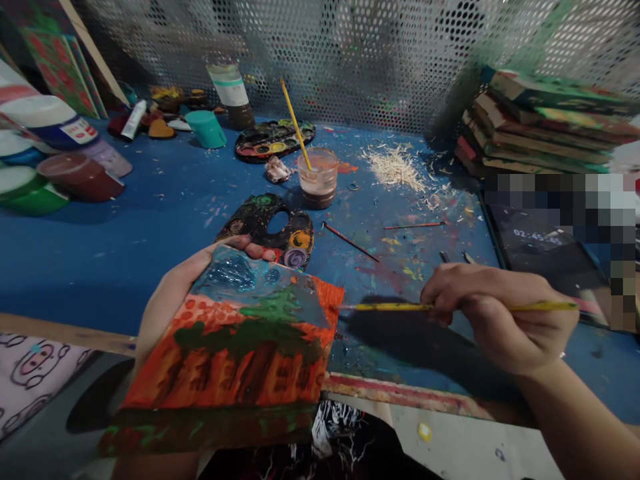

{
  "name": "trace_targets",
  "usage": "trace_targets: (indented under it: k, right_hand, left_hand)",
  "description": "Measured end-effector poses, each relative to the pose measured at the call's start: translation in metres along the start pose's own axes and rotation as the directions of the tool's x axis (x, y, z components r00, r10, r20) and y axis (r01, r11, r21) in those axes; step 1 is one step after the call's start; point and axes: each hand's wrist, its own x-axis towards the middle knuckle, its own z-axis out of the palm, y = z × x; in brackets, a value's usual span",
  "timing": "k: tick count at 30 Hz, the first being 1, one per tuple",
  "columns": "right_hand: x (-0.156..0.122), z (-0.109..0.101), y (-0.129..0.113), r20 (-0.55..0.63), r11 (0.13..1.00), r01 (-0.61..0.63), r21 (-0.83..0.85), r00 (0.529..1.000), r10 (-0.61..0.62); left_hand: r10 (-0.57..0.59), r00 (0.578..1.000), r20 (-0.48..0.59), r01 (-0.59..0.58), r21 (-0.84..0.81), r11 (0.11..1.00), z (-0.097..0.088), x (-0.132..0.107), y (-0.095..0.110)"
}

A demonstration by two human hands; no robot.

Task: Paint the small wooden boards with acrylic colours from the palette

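Note:
My left hand [170, 293] grips a small painted canvas [250, 333] from its left side and far edge, tilting it toward me. Blue sky, a green tree shape and orange ground with dark strokes cover its face, and its near side is dark green. In my right hand [500, 313] is a thin yellow paintbrush [395, 307], pinched near the middle. Its tip meets the orange patch at the canvas's right edge. Just beyond the canvas lies a black paint palette [250, 217] with a thumb hole, partly hidden by my left fingers.
A cup of cloudy water [319, 180] holds another yellow brush [295, 123]. Behind it are a second palette [275, 139] and a teal cup [206, 129]. Paint tubs [83, 177] stand left, stacked canvases [545, 127] right, near a tablet [545, 247]. Shavings [395, 167] and thin brushes [353, 242] lie about.

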Motion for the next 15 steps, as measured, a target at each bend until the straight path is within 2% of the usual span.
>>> trace_targets:
  k: [4,8,11,15]
  right_hand:
    - [0.0009,0.0006,-0.0003,0.021,0.999,0.045,-0.012,0.999,-0.045]
    - [0.0015,0.0018,-0.002,0.061,0.999,0.033,0.01,0.998,-0.033]
    - [0.0006,0.0022,-0.0018,0.025,0.999,0.052,-0.009,0.998,-0.052]
    - [-0.0007,0.0024,-0.0011,0.039,1.0,0.002,0.013,0.999,-0.003]
  left_hand:
    - [-0.008,1.0,-0.021,0.008,0.005,1.0,0.0046,-0.0026,0.0018]
    - [-0.014,0.999,-0.039,0.015,0.02,1.0,0.0072,-0.0025,0.003]
    - [-0.012,0.999,-0.037,0.013,0.017,1.0,0.0066,-0.0019,0.0027]
    - [-0.018,0.999,-0.035,0.018,0.009,1.0,0.0067,-0.0034,0.0022]
